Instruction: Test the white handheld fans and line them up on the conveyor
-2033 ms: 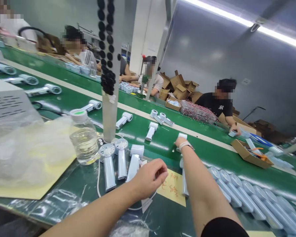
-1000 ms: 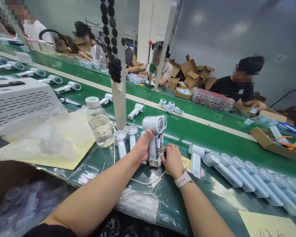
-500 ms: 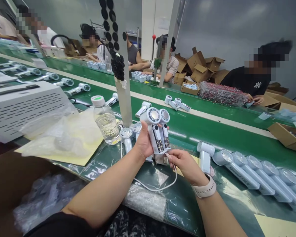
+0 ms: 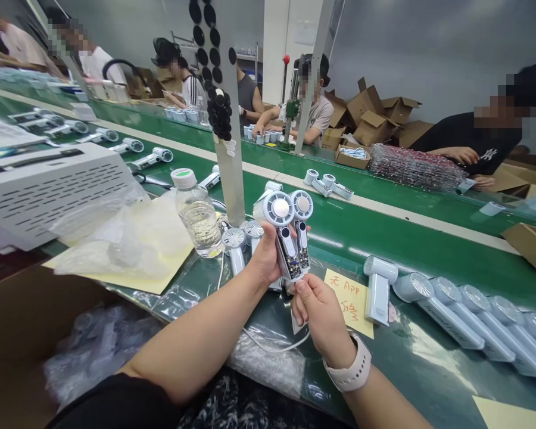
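Two light-blue handheld fans are held side by side in my left hand (image 4: 267, 259), a nearer fan (image 4: 290, 256) and a farther fan (image 4: 302, 205). Their round heads point up, and their handles are uncovered, showing circuit boards. My right hand (image 4: 319, 313), with a pale watch on its wrist, is closed at the bottom end of the nearer fan. Its fingers pinch the end of a white cable (image 4: 274, 348), whose plug they hide. The cable loops down over the table. More fans (image 4: 236, 250) stand partly behind my left forearm.
A clear bottle (image 4: 199, 220) and a yellow sheet with plastic bags (image 4: 125, 250) are on the left. To the right are a handwritten yellow note (image 4: 351, 304), a single fan (image 4: 379, 292) and a row of fans (image 4: 446, 316). A metal post (image 4: 232, 185) rises ahead. Co-workers sit across the green line.
My right hand has come in against the bottom of the nearer fan and now covers the cable's plug. The yellow note has come into fuller view. The co-worker at right has shifted.
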